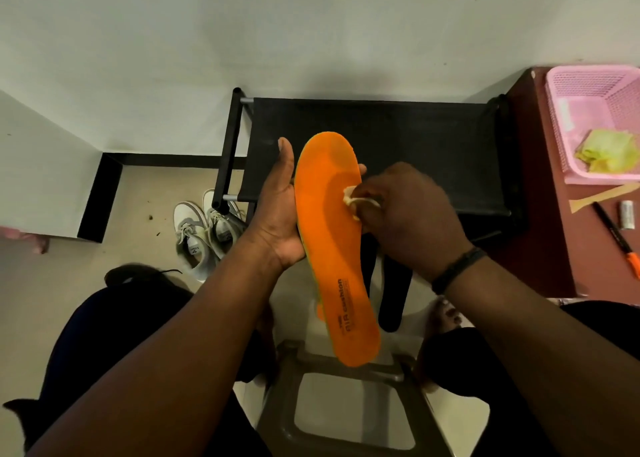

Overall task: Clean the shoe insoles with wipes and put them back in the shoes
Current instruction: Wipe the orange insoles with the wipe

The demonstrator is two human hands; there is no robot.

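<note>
Black rack [415, 134] by wall | left hand [280, 214] cradles orange insole [332, 241] above it, thumb up | right hand [408, 210] pinches wipe [353, 198] on midsole | advice: brace underneath, firm heel-to-toe strokes

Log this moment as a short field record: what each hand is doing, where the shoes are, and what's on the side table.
left hand: left hand holds the orange insole from behind, thumb up along its edge
right hand: right hand pinches a white wipe against the insole's upper half
shoes: pair of grey-white sneakers on the floor beside the black rack
other insoles: two dark insoles below the right wrist
side table: pink basket holding yellow-green cloth, plus an orange-tipped marker
</note>
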